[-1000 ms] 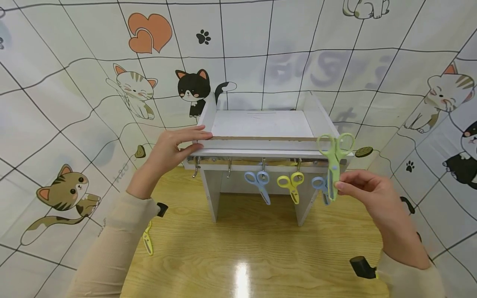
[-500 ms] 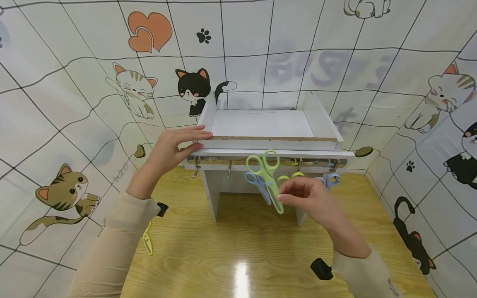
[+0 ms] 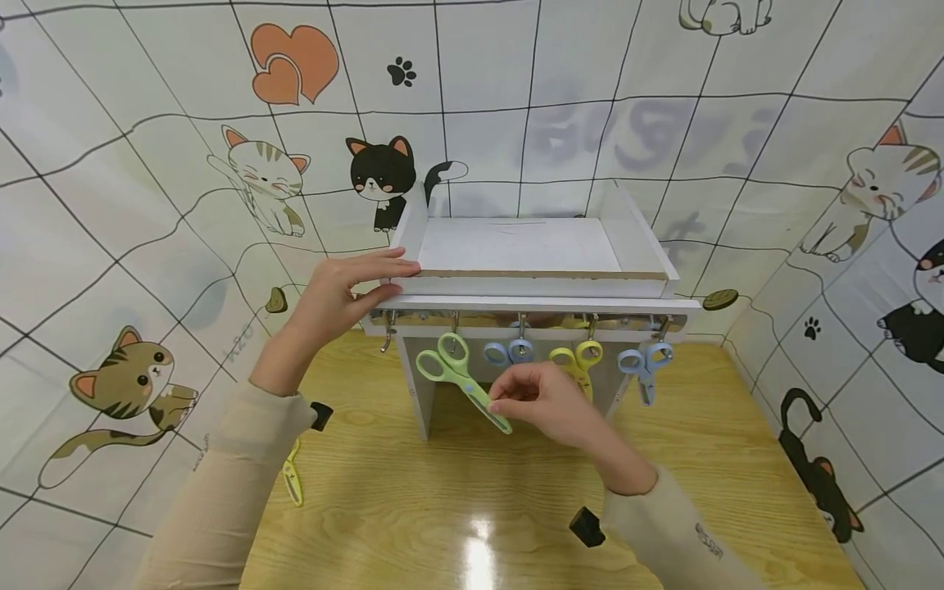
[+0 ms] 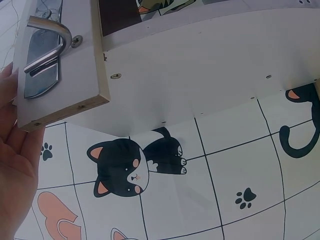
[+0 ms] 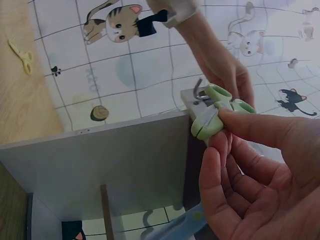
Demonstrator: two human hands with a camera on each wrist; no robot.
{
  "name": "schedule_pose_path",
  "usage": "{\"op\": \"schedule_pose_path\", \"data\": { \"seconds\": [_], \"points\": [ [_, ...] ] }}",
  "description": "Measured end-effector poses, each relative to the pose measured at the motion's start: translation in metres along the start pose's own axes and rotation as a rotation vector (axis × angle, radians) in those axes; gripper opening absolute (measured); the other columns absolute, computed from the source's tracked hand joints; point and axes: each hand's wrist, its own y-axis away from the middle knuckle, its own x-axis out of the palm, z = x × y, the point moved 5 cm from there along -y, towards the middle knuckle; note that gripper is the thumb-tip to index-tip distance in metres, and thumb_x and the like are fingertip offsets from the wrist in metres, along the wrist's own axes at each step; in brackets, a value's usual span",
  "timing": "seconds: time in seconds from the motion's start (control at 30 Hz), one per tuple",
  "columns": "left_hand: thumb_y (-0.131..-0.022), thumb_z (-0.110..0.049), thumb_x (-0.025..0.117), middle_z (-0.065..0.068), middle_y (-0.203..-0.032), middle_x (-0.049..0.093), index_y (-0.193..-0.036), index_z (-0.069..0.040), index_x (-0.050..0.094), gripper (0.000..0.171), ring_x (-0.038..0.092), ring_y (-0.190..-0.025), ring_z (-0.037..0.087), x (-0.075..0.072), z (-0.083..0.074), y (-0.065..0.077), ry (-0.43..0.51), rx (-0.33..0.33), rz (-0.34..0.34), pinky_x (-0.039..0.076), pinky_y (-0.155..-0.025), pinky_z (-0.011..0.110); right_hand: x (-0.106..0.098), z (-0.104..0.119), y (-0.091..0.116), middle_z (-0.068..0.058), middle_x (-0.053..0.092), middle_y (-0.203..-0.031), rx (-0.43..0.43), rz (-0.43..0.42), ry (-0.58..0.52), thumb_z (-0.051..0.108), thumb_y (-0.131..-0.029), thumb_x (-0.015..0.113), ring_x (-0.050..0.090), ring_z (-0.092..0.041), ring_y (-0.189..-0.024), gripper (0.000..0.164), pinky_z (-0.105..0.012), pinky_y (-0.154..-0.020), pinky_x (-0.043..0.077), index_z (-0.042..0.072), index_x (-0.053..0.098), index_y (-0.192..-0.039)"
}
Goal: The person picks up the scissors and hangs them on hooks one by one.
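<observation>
My right hand (image 3: pixel 542 401) pinches the blades of the light green plastic scissors (image 3: pixel 460 378), their handles just under a metal hook (image 3: pixel 454 321) of the white wooden shelf (image 3: pixel 531 283). My left hand (image 3: pixel 347 291), fingers straight, rests on the shelf's left corner.

The left hand (image 4: pixel 15 165) touches the white shelf (image 4: pixel 165 75) beside a metal hook (image 4: pixel 45 42).
</observation>
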Motion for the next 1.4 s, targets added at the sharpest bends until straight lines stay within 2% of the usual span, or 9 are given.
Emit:
{"op": "schedule_pose_path", "data": {
  "seconds": [0.37, 0.67, 0.83, 0.97, 1.1, 1.4],
  "points": [
    [-0.085, 0.002, 0.075, 0.005, -0.123, 0.073, -0.122, -0.014, 0.073, 0.04, 0.063, -0.126, 0.024, 0.0, 0.0, 0.0, 0.011, -0.006, 0.005, 0.049, -0.107, 0.042, 0.009, -0.018, -0.006, -0.005, 0.07, -0.081, 0.042, -0.051, 0.128, 0.013, -0.09, 0.074, 0.061, -0.007, -0.07, 0.007, -0.021, -0.063, 0.052, 0.007, 0.071, -0.088],
    [-0.084, 0.002, 0.075, 0.004, -0.123, 0.073, -0.121, -0.014, 0.074, 0.041, 0.064, -0.125, 0.024, 0.0, 0.0, 0.001, 0.005, -0.001, -0.001, 0.05, -0.106, 0.041, 0.01, -0.018, -0.003, 0.0, 0.07, -0.081, 0.08, -0.109, 0.19, 0.014, -0.091, 0.073, 0.062, -0.007, -0.071, 0.005, -0.021, -0.065, 0.053, 0.01, 0.071, -0.089],
    [-0.084, 0.002, 0.075, 0.004, -0.123, 0.073, -0.121, -0.014, 0.074, 0.04, 0.064, -0.125, 0.024, 0.001, 0.0, 0.001, 0.008, -0.005, -0.001, 0.05, -0.106, 0.042, 0.01, -0.017, 0.0, 0.003, 0.07, -0.083, 0.064, -0.145, 0.262, 0.018, -0.093, 0.071, 0.062, -0.006, -0.073, 0.006, -0.02, -0.068, 0.054, 0.012, 0.07, -0.091],
    [-0.085, 0.002, 0.075, 0.004, -0.123, 0.073, -0.121, -0.014, 0.074, 0.04, 0.064, -0.125, 0.024, 0.001, 0.0, 0.001, 0.007, -0.006, -0.001, 0.05, -0.106, 0.043, 0.007, -0.016, 0.004, 0.003, 0.069, -0.084, 0.036, -0.188, 0.302, 0.012, -0.092, 0.07, 0.062, -0.005, -0.074, 0.003, -0.02, -0.068, 0.054, 0.01, 0.069, -0.092],
    [-0.085, 0.001, 0.075, 0.004, -0.123, 0.073, -0.121, -0.014, 0.074, 0.039, 0.064, -0.125, 0.024, 0.001, 0.0, 0.0, 0.006, -0.003, -0.002, 0.05, -0.105, 0.042, 0.003, -0.015, 0.009, 0.0, 0.069, -0.085, 0.011, -0.215, 0.294, 0.004, -0.089, 0.069, 0.061, -0.006, -0.074, 0.007, -0.019, -0.067, 0.055, 0.009, 0.066, -0.093],
    [-0.085, 0.0, 0.076, 0.003, -0.122, 0.073, -0.121, -0.015, 0.074, 0.039, 0.064, -0.125, 0.023, 0.0, 0.0, 0.0, -0.012, -0.003, -0.003, 0.05, -0.104, 0.041, -0.013, -0.009, 0.028, 0.0, 0.069, -0.086, -0.006, -0.229, 0.252, 0.003, -0.091, 0.068, 0.061, -0.005, -0.075, 0.011, -0.02, -0.066, 0.056, 0.008, 0.066, -0.1]
  ]
}}
